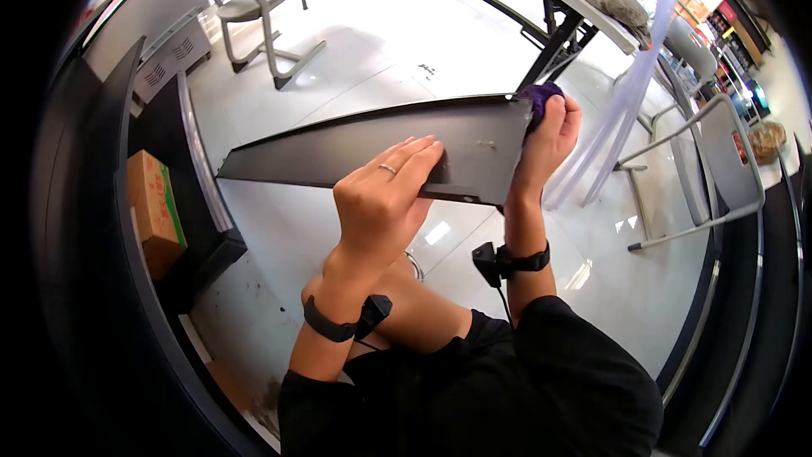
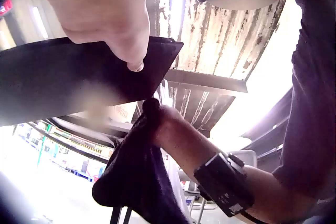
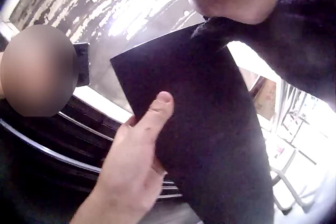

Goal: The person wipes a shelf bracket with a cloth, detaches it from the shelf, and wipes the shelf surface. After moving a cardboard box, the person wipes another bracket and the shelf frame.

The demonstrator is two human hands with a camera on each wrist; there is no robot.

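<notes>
A long dark metal panel (image 1: 338,148) with raised edges spans the head view, its wide end at the right. My left hand (image 1: 385,195), with a ring, grips its near edge, fingers flat over the upper face; in the right wrist view the thumb of that left hand (image 3: 131,161) lies on the panel's other face (image 3: 205,124). At the wide end my right hand (image 1: 545,148) holds a dark purple cloth (image 1: 541,101) against the far corner. The cloth (image 2: 139,171) hangs down below the panel (image 2: 52,77) in the left wrist view.
A grey chair (image 1: 254,8) stands at the upper left, a folding chair (image 1: 732,161) at the right. A table (image 1: 584,4) bears a grey cloth. Dark shelving panels (image 1: 182,161) and a cardboard box (image 1: 156,211) are at the left. Clear plastic strips (image 1: 630,110) hang at the right.
</notes>
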